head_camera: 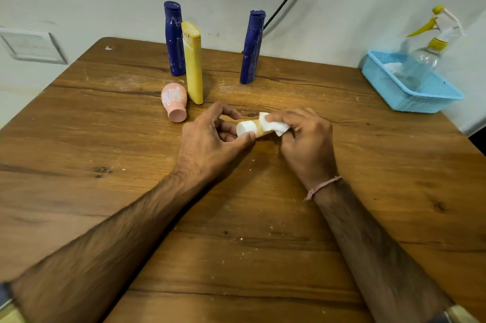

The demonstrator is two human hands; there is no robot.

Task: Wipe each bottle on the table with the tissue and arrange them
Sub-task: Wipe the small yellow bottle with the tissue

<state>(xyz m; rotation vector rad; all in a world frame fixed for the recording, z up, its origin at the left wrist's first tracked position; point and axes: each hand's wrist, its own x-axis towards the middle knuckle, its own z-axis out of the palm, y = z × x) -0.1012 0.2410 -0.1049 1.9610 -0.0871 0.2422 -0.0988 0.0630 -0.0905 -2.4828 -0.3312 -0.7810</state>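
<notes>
**Desk:** What am I looking at, mid-tabletop?

**Operator:** From my remote seat: the left hand (213, 136) has its grip pinched on the white cap end of a small tan bottle (259, 130), thumb under the cap, fingers behind it. I read that as steadying the bottle on its side so its body faces the cloth. The right hand (306, 143) has its grip pressed together on a folded white tissue (273, 124), which lies wrapped against the bottle's body just beside the cap.

**Desk:** And the rest of the bottles?

**Operator:** Near the far edge of the wooden tabletop (368, 191), two dark blue bottles stand upright: the left blue bottle (173, 38), and the right blue bottle (253, 47) well apart from it. A yellow bottle (194, 62) stands just in front of the left blue one. A pink bottle (174, 102) lies tipped over beside the yellow one, white smears on it. My judgement: it awaits wiping, and the blue pair show pale streaks too.

**Desk:** Anything off to the side?

**Operator:** A blue basket (420, 101) at the right edge holds a clear spray bottle (423, 59). White crumbs dot the wood; whether they came off the bottles, I cannot tell.
</notes>
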